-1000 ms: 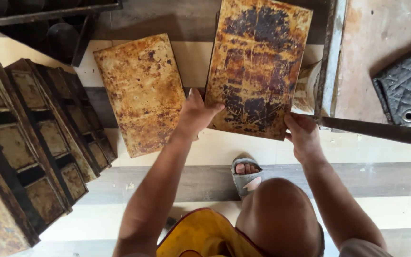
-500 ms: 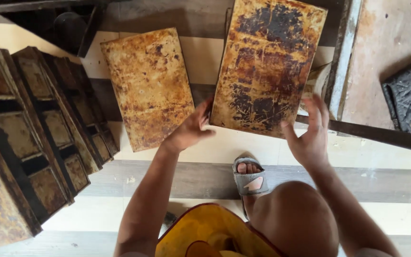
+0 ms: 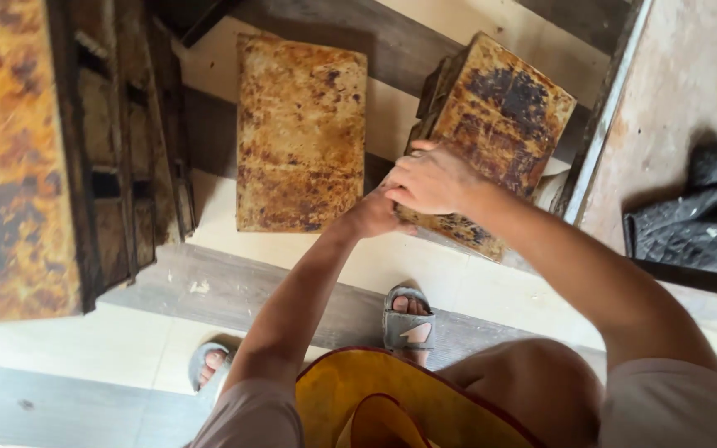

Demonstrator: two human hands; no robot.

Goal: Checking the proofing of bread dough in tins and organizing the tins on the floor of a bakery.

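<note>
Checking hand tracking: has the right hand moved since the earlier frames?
Yes. The right hand went from the right rusty box's lower right edge to its near left corner, toward the flat rusty box, beside the left hand.

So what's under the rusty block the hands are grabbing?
The rusty block rests on the pale floor across a dark stripe. Both hands, left hand and right hand, grip its near edge. Its underside is covered.

We see two rust-mottled metal moulds: the tilted mould (image 3: 499, 124) shows matt orange-brown corrosion with dark blackened patches, the flat mould (image 3: 300, 137) a rough, paler rust. The stacked moulds (image 3: 18, 158) look equally corroded. The floor tiles (image 3: 234, 282) appear smooth, the grey sandals (image 3: 408, 319) matt rubber, the yellow garment (image 3: 392, 402) cloth.
</note>
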